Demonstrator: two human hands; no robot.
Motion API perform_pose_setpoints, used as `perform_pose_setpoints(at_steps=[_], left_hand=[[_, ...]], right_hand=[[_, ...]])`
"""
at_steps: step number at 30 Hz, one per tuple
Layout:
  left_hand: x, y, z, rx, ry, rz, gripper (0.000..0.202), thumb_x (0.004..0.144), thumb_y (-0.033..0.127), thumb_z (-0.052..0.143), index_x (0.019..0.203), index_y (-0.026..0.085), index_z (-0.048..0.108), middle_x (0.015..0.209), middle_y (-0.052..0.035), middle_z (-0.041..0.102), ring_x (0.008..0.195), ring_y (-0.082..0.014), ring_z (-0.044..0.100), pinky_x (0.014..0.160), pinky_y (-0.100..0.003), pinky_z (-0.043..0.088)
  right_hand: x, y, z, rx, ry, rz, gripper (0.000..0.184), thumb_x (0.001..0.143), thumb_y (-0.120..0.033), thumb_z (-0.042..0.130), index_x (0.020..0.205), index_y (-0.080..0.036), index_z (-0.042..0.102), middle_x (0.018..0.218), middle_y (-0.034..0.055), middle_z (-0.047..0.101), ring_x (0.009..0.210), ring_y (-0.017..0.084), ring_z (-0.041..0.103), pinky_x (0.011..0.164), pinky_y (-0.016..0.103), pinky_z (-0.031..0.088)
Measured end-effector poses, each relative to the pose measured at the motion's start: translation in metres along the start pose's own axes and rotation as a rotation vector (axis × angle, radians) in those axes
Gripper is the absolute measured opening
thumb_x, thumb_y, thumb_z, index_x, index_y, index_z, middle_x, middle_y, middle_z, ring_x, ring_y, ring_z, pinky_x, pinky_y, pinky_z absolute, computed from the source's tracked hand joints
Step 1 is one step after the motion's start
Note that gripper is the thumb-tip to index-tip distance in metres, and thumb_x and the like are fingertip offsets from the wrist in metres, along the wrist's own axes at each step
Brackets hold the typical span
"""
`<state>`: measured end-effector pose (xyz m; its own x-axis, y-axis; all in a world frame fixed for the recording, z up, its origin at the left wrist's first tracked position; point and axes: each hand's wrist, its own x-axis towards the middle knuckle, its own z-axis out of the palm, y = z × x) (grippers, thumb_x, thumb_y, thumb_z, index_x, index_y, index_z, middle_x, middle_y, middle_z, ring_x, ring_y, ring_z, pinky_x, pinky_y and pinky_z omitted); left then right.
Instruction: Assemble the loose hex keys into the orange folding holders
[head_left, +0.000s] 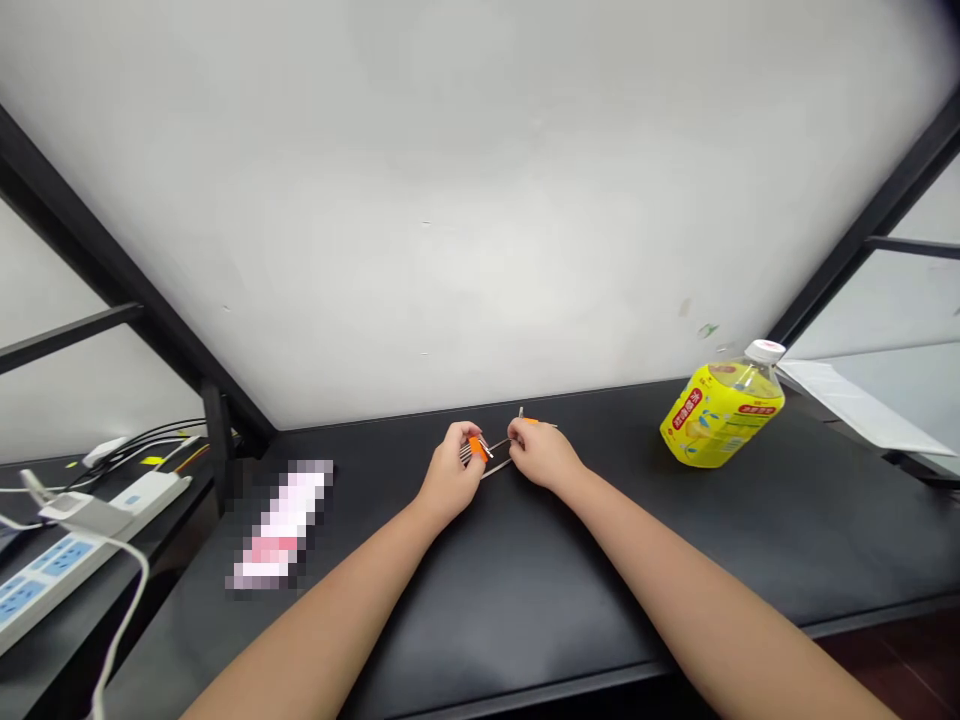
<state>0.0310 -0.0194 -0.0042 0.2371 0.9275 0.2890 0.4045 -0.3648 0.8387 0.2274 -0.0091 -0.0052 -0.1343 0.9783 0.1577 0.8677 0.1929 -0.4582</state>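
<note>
My left hand (pixel 452 470) is closed around a bundle of thin metal rods with an orange piece (pixel 478 449) at its end. Several rods show beneath the fingers, and silvery ends stick out toward the right. Just beside it, my right hand (pixel 541 456) has its fingers bent together on a second thin metal item with an orange part (pixel 531 421), mostly hidden by the hand. A thin rod or strip (pixel 496 467) lies low between the two hands. Both items are too small to name for certain.
On the black table (pixel 510 600), a yellow-labelled drink bottle (pixel 720 412) stands tilted in view at right, by white sheets (pixel 862 405). To the left lie a pixelated phone-like object (pixel 281 525), a power strip (pixel 90 550) and cables. A white wall (pixel 480 250) rises behind.
</note>
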Motion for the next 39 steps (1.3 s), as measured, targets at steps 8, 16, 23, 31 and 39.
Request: perform_pose_setpoints(at_steps=[8, 16, 23, 31, 39], left_hand=[[0.0, 0.004, -0.002, -0.004, 0.071, -0.007, 0.025, 0.08, 0.012, 0.054, 0.103, 0.021, 0.052, 0.097, -0.0016, 0.066, 0.09, -0.0147, 0.063, 0.079, -0.026, 0.049], [0.0, 0.002, -0.002, -0.083, 0.092, -0.038, 0.026, 0.078, 0.013, 0.054, 0.103, 0.021, 0.051, 0.095, -0.0016, 0.067, 0.086, -0.0144, 0.065, 0.077, -0.026, 0.051], [0.002, -0.006, -0.001, -0.254, 0.127, -0.106, 0.031, 0.076, 0.012, 0.053, 0.105, 0.021, 0.05, 0.096, -0.0015, 0.066, 0.071, -0.0096, 0.06, 0.064, -0.021, 0.05], [0.0, -0.001, 0.0, -0.363, 0.105, -0.138, 0.031, 0.076, 0.014, 0.055, 0.104, 0.022, 0.048, 0.096, -0.0009, 0.064, 0.066, -0.0097, 0.057, 0.055, -0.02, 0.048], [-0.004, 0.003, 0.001, -0.12, 0.103, 0.088, 0.025, 0.081, 0.011, 0.056, 0.103, 0.02, 0.052, 0.096, -0.002, 0.064, 0.089, -0.0146, 0.061, 0.083, -0.029, 0.05]], right_hand=[[-0.008, -0.001, -0.008, -0.044, -0.083, -0.039, 0.023, 0.091, -0.041, 0.062, 0.099, -0.021, 0.068, 0.106, 0.0096, 0.068, 0.089, 0.022, 0.063, 0.072, 0.03, 0.041], [-0.009, 0.002, -0.003, 0.008, -0.166, -0.24, 0.025, 0.09, -0.009, 0.05, 0.1, -0.019, 0.07, 0.106, 0.0078, 0.065, 0.091, 0.018, 0.061, 0.079, 0.027, 0.043], [-0.017, -0.005, -0.007, 0.077, -0.202, -0.299, 0.02, 0.087, -0.01, 0.056, 0.1, -0.018, 0.069, 0.107, 0.0081, 0.063, 0.087, 0.017, 0.059, 0.079, 0.027, 0.045], [-0.02, -0.005, -0.005, 0.157, -0.18, -0.323, 0.022, 0.082, -0.006, 0.056, 0.099, -0.017, 0.066, 0.102, 0.0071, 0.062, 0.087, 0.017, 0.059, 0.081, 0.029, 0.046], [-0.017, -0.013, -0.003, 0.98, -0.218, -0.072, 0.03, 0.085, -0.029, 0.063, 0.113, -0.022, 0.055, 0.084, -0.0021, 0.059, 0.065, 0.012, 0.059, 0.06, 0.027, 0.048]])
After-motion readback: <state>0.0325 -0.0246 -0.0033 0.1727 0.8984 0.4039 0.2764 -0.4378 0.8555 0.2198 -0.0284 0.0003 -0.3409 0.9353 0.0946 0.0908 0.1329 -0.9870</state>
